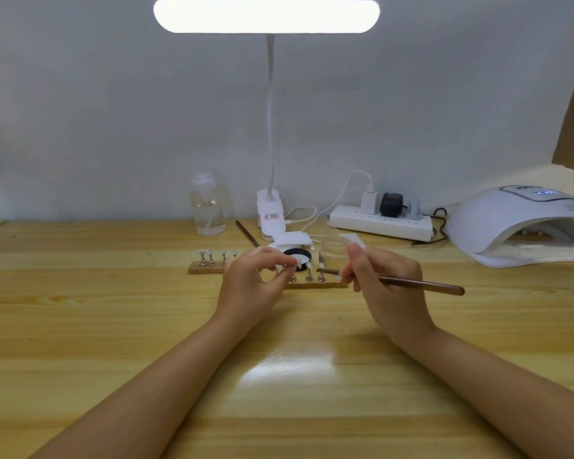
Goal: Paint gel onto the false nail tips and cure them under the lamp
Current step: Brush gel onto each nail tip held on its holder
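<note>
Head view: right hand [383, 279] grip pinches a slim brown brush [411, 282], lying level, tip left of grip; left hand [256, 276] grip pinches a small nail stand [287, 268].

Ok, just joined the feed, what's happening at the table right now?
A person is painting false nail tips. The left hand pinches one small metal stand with a tip over the wooden holder strip, near the open gel pot. The right hand holds the brush, its bristle end pointing toward that tip. More tips stand on the strip. The curing lamp sits at the right with no tips visible inside.
</note>
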Motion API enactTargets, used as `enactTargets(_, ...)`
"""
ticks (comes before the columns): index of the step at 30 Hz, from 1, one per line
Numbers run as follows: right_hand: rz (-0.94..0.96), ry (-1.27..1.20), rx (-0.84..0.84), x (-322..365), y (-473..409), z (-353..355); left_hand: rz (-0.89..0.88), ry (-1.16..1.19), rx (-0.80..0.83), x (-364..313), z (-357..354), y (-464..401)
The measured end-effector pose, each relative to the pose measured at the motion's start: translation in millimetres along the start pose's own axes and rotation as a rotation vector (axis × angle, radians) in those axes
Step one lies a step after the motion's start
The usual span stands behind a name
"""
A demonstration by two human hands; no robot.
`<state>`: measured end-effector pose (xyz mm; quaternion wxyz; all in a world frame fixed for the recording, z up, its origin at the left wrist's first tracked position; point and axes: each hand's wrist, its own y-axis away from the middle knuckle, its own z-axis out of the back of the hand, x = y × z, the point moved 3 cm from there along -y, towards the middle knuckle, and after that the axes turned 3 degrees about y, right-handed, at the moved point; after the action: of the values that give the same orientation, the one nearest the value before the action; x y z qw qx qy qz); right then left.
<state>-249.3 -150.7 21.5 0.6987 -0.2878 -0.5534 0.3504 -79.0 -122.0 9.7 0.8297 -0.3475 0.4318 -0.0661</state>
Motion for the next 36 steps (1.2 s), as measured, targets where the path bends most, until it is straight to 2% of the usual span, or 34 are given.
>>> enactTargets(6, 0.042, -0.022, 0.038, -1, 0, -7, -0.026, -0.028, 0.054, -1, -2, 0)
enactTargets(16, -0.061, -0.073, 0.057, -3, 2, -10, -0.010, -0.032, 0.050, -1, -3, -2)
enactTargets(21, -0.162, -0.173, 0.060, -3, 5, -9, 0.003, -0.018, 0.041, 0, -3, -2)
enactTargets(26, -0.073, -0.097, 0.058, 0, 3, -11, 0.007, -0.020, 0.039, 0, -3, -2)
enactTargets(31, -0.202, -0.202, 0.068, -2, 5, -11, 0.015, -0.018, 0.034, -1, -2, -2)
enactTargets(36, -0.084, -0.095, 0.062, 3, 2, -11, 0.017, -0.005, 0.025, -1, -2, -2)
